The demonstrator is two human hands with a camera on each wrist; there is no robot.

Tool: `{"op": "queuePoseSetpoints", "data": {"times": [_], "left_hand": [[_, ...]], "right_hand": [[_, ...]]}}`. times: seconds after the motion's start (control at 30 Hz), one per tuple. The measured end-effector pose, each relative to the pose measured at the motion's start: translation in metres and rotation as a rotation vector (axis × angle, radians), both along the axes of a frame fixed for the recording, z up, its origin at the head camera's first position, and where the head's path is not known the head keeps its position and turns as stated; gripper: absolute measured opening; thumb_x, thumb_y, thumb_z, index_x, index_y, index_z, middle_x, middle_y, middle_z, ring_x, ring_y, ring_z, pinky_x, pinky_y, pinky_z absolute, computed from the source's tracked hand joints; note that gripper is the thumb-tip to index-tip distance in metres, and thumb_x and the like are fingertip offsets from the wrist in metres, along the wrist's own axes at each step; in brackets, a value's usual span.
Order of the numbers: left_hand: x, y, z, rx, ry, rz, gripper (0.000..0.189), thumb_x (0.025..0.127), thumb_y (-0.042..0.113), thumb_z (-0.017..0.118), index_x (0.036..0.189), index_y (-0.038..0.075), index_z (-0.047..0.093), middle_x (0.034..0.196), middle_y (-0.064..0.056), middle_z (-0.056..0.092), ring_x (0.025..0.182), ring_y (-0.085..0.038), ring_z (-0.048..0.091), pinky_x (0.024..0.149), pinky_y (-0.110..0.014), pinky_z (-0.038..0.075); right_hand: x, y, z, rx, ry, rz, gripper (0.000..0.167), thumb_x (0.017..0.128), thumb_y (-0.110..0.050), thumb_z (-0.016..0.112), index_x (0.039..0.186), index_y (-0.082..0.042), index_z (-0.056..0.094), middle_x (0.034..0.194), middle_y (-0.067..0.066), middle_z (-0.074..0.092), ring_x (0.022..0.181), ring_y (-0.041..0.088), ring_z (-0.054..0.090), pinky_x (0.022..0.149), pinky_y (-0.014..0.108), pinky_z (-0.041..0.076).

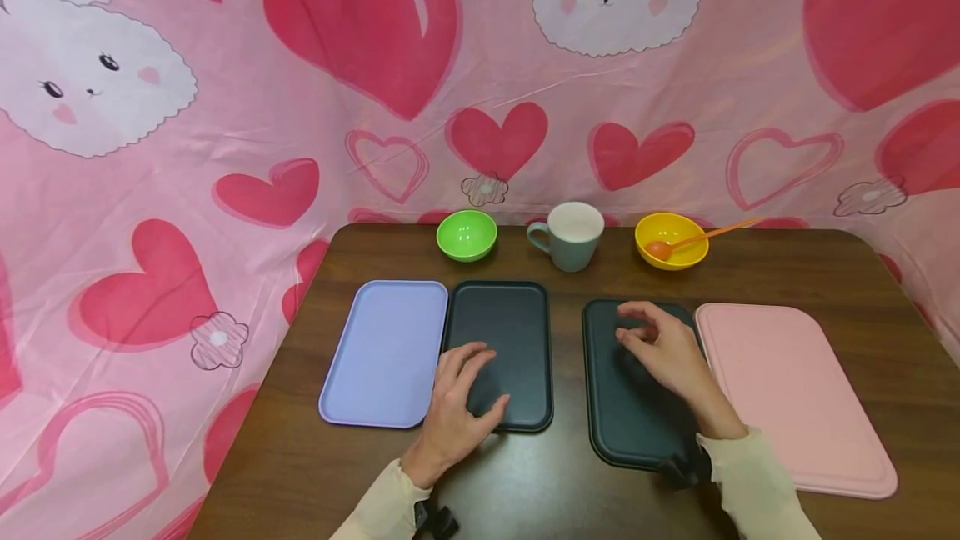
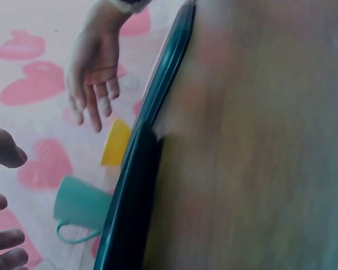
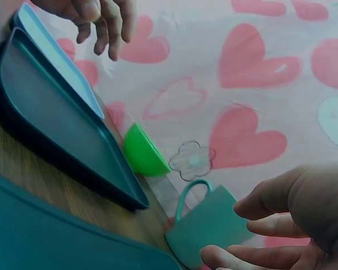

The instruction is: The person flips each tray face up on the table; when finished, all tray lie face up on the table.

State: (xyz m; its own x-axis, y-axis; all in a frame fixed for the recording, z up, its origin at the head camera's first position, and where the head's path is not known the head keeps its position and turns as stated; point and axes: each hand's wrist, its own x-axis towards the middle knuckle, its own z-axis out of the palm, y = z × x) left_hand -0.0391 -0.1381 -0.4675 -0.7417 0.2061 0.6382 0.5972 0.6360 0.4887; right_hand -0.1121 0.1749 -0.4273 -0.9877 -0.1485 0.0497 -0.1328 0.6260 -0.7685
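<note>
Reach with left hand (image 1: 452, 415) and right hand (image 1: 670, 361), both empty, fingers (image 1: 450, 367) loosely curved and parted, high enough to clear the slate-black rectangular tray (image 1: 517, 357) and dark-green rectangular tray (image 1: 613, 394).

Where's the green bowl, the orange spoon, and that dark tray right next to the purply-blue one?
Green bowl (image 1: 467, 237): head view, on its inside.
Orange spoon (image 1: 711, 234): head view, on its handle.
Dark tray (image 1: 517, 357): head view, on its flat middle.
</note>
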Motion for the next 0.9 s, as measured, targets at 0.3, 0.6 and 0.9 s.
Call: {"op": "queuePoseSetpoints", "data": {"times": [0.3, 0.6, 0.9], "left_hand": [[0.006, 0.024, -0.004, -0.13, -0.015, -0.068, 0.065, 0.068, 0.023, 0.089, 0.126, 0.01, 0.063, 0.13, -0.013, 0.059, 0.115, -0.027, 0.052, 0.092, -0.046, 0.044], [0.009, 0.046, -0.003, -0.191, -0.093, -0.141, 0.064, 0.072, 0.03, 0.088, 0.127, 0.011, 0.062, 0.133, -0.013, 0.059, 0.116, -0.023, 0.05, 0.092, -0.044, 0.045], [0.013, 0.063, -0.007, -0.362, -0.202, -0.169, 0.075, 0.073, 0.046, 0.085, 0.135, 0.015, 0.056, 0.135, -0.01, 0.056, 0.12, -0.024, 0.047, 0.09, -0.039, 0.041]], "right_hand": [[-0.004, 0.017, -0.002, 0.017, 0.083, -0.047, 0.034, 0.092, -0.011, 0.069, 0.124, 0.0, 0.062, 0.121, 0.027, 0.069, 0.091, 0.035, 0.074, 0.073, 0.009, 0.046], [-0.009, 0.033, -0.005, 0.061, 0.095, -0.098, 0.036, 0.091, -0.011, 0.07, 0.124, -0.001, 0.062, 0.121, 0.027, 0.069, 0.094, 0.039, 0.073, 0.073, 0.005, 0.041], [-0.015, 0.051, -0.011, 0.131, 0.128, -0.134, 0.036, 0.091, -0.014, 0.069, 0.124, -0.001, 0.062, 0.119, 0.027, 0.07, 0.094, 0.041, 0.072, 0.078, 0.031, 0.051]]}}
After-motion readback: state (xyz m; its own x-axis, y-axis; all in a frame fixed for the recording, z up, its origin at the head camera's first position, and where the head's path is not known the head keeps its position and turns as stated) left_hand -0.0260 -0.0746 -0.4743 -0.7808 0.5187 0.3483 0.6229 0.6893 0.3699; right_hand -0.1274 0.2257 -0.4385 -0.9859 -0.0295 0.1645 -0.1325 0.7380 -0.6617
